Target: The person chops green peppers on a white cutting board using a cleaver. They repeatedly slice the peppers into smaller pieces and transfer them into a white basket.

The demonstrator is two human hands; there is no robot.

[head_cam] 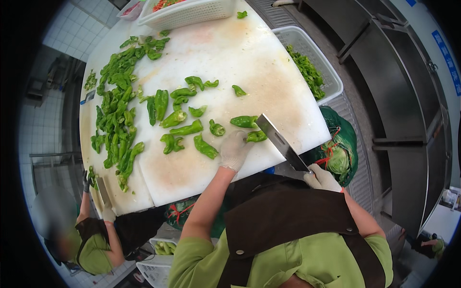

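My gloved left hand (235,148) rests on the white cutting board (173,180), its fingers against a short green pepper piece (256,136). In my gloved right hand (321,177) is the handle of a cleaver (282,143), past the board's near edge. The blade slants up over the board, and its far corner comes close to a green pepper (244,121). Several loose peppers lie to the left of my left hand, among them a curved one (205,146) and a straight one (187,128).
A long heap of green peppers (117,97) covers the board's left side. At the right edge stands a white basket (333,77) of cut greens, above a netted cabbage sack (336,158). Another basket (194,16) stands at the back. At left, a co-worker's hand (108,213) holds a knife (103,190).
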